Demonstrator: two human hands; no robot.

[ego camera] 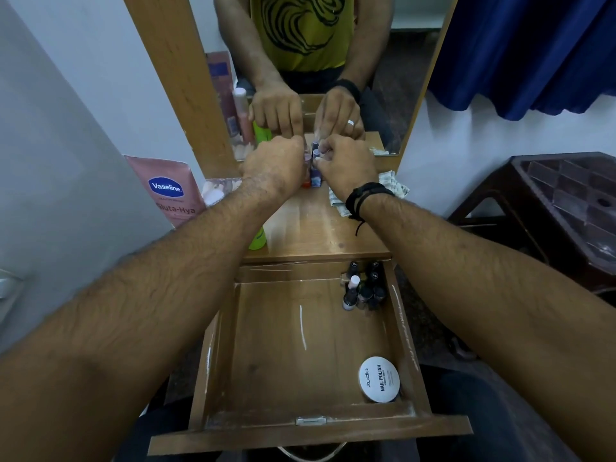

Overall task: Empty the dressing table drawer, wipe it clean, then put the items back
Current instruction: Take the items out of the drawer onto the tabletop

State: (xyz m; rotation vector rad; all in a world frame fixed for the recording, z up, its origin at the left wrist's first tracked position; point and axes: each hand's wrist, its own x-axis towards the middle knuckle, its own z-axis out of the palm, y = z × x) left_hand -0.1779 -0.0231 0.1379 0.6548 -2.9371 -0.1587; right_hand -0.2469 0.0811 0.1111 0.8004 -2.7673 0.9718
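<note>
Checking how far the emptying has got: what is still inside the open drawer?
In the drawer: a cluster of nail polish bottles at the back right corner and a round Zudio nail polish remover wipes tub front right. The forearms cover part of its left side.

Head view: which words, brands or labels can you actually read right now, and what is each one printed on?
"Vaseline": pink tube leaning against the left wall.
"Gluta-Hya": same tube, below the logo; the smaller lines under it are too blurred to read.
"zudio": round white tin in the open drawer.
"NAIL POLISH": same tin; the small line beside it is unreadable.
Nail polish bottles in the drawer: cap markings too small to read.
</note>
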